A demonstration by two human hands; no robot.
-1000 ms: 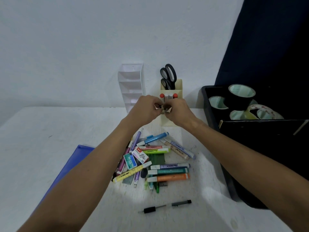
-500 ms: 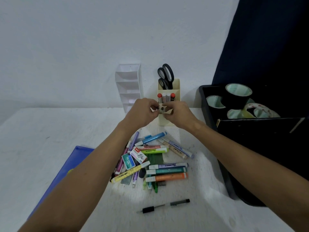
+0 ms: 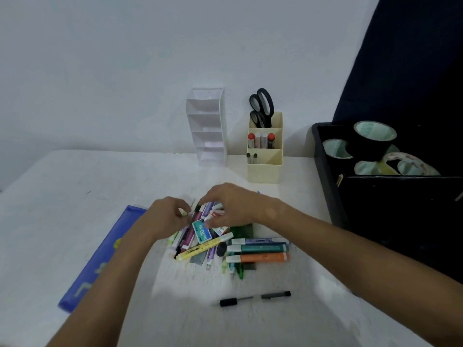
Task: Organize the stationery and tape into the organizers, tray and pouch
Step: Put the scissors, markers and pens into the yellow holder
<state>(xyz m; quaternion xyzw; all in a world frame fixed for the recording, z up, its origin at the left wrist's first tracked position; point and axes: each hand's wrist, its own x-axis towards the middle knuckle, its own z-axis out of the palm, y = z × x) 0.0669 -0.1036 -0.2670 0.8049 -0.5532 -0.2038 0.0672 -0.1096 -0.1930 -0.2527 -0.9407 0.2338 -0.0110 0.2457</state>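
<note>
Both hands over the pile of pens and highlighters [image 3: 233, 240] mid-table [image 3: 75, 186]; left hand [image 3: 166, 217] pinched something small, unidentifiable; right hand [image 3: 231, 205] curled, grip unclear; judged best to lift one item clear, then carry it to the cream organizer [image 3: 265, 169].

Plain white wall [image 3: 125, 71] at the back, with a dark navy curtain [image 3: 413, 58] hanging on the right. The surface [image 3: 62, 196] is white and a bit scuffed, brightly lit in the middle.
</note>
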